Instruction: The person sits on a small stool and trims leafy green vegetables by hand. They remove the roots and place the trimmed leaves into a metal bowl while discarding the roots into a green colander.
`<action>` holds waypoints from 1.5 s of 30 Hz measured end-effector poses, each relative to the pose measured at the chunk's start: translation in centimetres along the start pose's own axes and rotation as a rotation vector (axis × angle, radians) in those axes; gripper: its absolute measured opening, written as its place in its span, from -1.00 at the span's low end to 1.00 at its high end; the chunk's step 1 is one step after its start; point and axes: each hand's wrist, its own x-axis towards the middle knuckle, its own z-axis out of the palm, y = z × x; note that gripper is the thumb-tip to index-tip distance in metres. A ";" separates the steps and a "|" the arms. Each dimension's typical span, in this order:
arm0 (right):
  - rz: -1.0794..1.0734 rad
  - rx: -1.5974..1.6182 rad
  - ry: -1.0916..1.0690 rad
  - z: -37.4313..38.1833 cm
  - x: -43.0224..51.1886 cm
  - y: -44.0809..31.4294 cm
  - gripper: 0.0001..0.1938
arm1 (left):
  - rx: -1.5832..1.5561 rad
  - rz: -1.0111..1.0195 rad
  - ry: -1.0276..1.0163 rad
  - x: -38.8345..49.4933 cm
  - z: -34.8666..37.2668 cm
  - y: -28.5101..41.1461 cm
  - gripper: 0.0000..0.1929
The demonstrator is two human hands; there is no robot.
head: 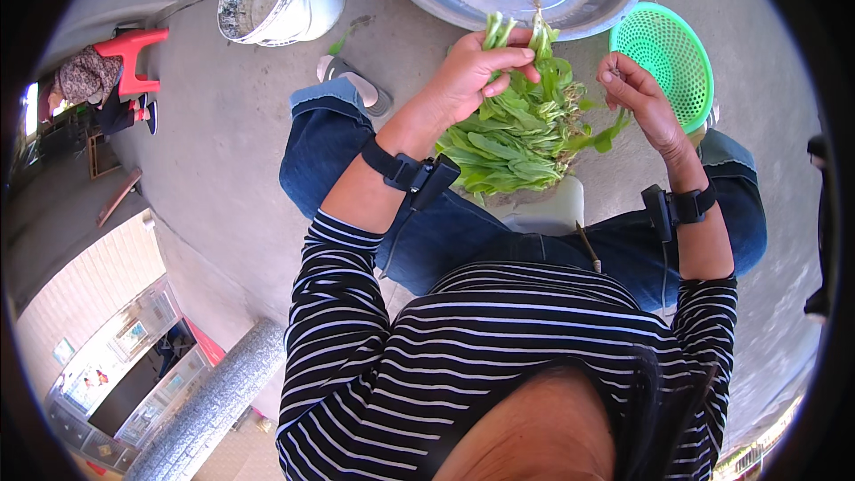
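My left hand grips a few leafy green plants by their pale stems, root ends up. One plant with a thin brown root stands up at its fingertips. Below that hand lies a heap of leafy greens on the concrete floor, roots toward the right. My right hand is closed, with a small dark bit at its fingertips. A green leaf hangs from under its fingers, partly hidden by them.
Ahead stands a wide metal basin, with a green plastic colander beside it. A stained white bucket is at the upper left. Farther left, a person sits on a red plastic stool. A loose leaf lies near my shoe.
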 end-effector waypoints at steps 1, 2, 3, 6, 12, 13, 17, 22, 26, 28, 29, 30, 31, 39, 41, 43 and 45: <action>-0.033 -0.020 -0.029 0.4 -0.1 -0.8 -0.89 | 0.026 0.010 0.028 0.1 0.4 -0.4 -0.67; -0.069 -0.040 -0.056 0.9 0.0 -1.5 -0.88 | 0.078 -0.035 0.049 0.1 0.6 -0.5 -0.67; -0.131 -0.096 -0.016 1.4 0.2 -2.0 -0.90 | 0.120 -0.053 0.044 0.1 0.7 -0.8 -0.68; -0.318 -0.306 0.091 2.4 0.5 -3.1 -0.87 | 0.254 -0.064 0.057 0.4 1.0 -1.6 -0.74; -0.474 -0.771 0.071 3.4 0.1 -3.9 -0.66 | 0.407 -0.089 -0.039 0.6 1.3 -2.2 -0.77; -0.424 -0.807 0.052 3.3 0.1 -3.9 -0.69 | 0.394 -0.080 -0.031 0.6 1.3 -2.2 -0.77; -0.470 -0.905 0.053 3.2 0.3 -3.7 -0.77 | 0.310 -0.194 -0.053 0.6 1.1 -1.8 -0.73; -0.465 -0.995 0.043 3.5 0.0 -3.3 -0.81 | 0.428 0.001 -0.133 1.0 1.2 -2.9 -0.63; -0.518 -1.051 -0.015 3.6 -0.2 -3.3 -0.84 | 0.634 -0.038 -0.212 1.4 0.5 -3.6 -0.66; -0.556 -1.039 -0.074 3.4 -0.1 -3.5 -0.84 | 0.742 -0.056 -0.280 1.5 0.4 -3.6 -0.64; -0.542 -1.024 -0.099 3.2 -0.1 -3.5 -0.86 | 0.704 -0.047 -0.315 1.4 0.3 -3.5 -0.64; -0.531 -1.000 -0.126 3.0 -0.1 -3.6 -0.88 | 0.679 -0.044 -0.347 1.4 0.2 -3.3 -0.64; -0.521 -0.977 -0.153 2.8 0.0 -3.7 -0.89 | 0.648 -0.028 -0.383 1.3 0.1 -3.0 -0.63; -0.231 -0.170 -0.335 2.3 0.2 -3.1 -0.71 | 0.515 0.147 -0.493 0.8 0.7 -1.9 -0.75; -0.160 0.052 -0.312 2.5 0.2 -2.6 -0.70 | 0.493 0.201 -0.478 0.9 1.0 -2.0 -0.77; -0.048 0.221 -0.263 2.6 0.2 -2.0 -0.70 | 0.515 0.200 -0.425 1.0 1.2 -2.1 -0.79; -0.107 0.534 -0.315 2.3 0.2 -1.4 -0.71 | 0.421 0.290 -0.364 1.0 1.3 -2.0 -0.79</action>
